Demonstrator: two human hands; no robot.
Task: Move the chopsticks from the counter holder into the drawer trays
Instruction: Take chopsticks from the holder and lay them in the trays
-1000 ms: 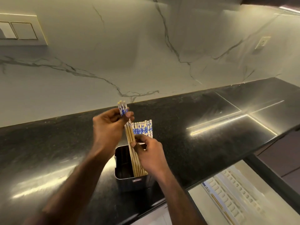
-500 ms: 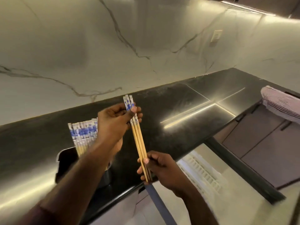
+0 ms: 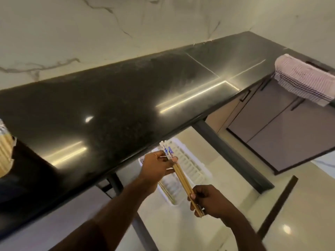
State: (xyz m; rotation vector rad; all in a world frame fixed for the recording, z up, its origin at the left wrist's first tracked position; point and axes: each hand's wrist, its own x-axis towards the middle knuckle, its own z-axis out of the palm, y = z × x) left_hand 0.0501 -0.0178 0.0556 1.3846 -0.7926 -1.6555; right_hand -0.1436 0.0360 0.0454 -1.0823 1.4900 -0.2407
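Both forearms are reaching forward, bare. The left hand [image 3: 156, 164] is sitting higher and farther out, its thumb and fingers pinching one end of a bundle of chopsticks [image 3: 181, 175]. The right hand [image 3: 208, 201] is sitting lower and nearer the body, just right of the left, fingers curling round the bundle's other end.

Striped towel [image 3: 304, 82] draped over counter edge [image 3: 181, 124]; marble backsplash [image 3: 126, 24].

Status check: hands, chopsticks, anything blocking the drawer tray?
Left hand pinches the bundle of chopsticks at its patterned tops; right hand grips its lower ends. Bundle held over white drawer tray, not yet in. Nothing visibly in the way.
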